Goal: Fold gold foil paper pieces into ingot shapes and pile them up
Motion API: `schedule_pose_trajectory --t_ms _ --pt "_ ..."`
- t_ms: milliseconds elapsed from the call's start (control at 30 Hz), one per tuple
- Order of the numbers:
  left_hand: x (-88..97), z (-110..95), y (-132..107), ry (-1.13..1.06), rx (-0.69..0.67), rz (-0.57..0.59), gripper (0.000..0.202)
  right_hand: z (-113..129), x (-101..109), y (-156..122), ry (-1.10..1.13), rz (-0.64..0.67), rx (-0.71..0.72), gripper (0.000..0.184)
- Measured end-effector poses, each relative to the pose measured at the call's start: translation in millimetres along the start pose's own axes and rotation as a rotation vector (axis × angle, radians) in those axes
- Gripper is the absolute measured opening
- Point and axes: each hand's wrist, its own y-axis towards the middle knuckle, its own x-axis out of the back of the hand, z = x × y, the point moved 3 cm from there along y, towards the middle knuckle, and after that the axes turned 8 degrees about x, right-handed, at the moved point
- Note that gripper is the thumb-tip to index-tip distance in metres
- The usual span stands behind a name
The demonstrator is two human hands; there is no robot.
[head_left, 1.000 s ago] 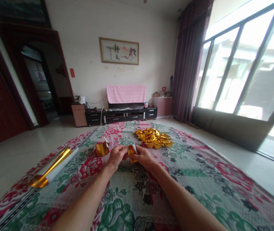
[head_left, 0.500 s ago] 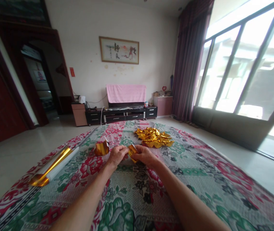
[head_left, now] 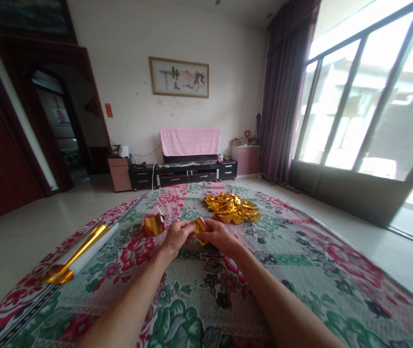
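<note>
Both hands meet over a flowered cloth (head_left: 206, 290) spread on the floor. My left hand (head_left: 178, 236) and my right hand (head_left: 218, 234) pinch a small piece of gold foil paper (head_left: 200, 227) between their fingertips, just above the cloth. A curled gold foil sheet (head_left: 153, 224) stands on the cloth a little to the left of my left hand. Beyond my hands lies a pile of folded gold foil pieces (head_left: 232, 208).
A long stack of gold and white foil sheets (head_left: 79, 251) lies at the cloth's left edge. Bare tiled floor (head_left: 28, 227) surrounds the cloth. A low TV cabinet (head_left: 183, 174) stands against the far wall, and tall windows (head_left: 366, 111) fill the right side.
The gold foil piece has turned slightly between my fingers and its white edge no longer shows. Both hands stay in nearly the same place.
</note>
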Motion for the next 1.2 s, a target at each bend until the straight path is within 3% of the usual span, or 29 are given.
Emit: schedule_pose_trajectory --t_ms 333,600,967,1200 --pt "3.2 -2.1 -3.6 -0.088 0.034 0.021 0.028 7.7 -4.4 -4.5 0.082 0.02 -0.036 0.026" --pt "1.8 -7.4 -7.4 -0.109 0.025 -0.031 0.025 7.4 -7.7 -2.9 0.104 -0.006 -0.076 0.024" --pt "-4.7 -9.1 -10.3 -0.146 0.139 0.078 0.033 -1.6 -3.2 -2.0 0.164 -0.083 -0.054 0.032" --pt "-3.1 -7.2 -7.1 -0.08 0.058 0.033 0.028 1.1 -4.8 -1.4 0.129 -0.083 -0.041 0.032"
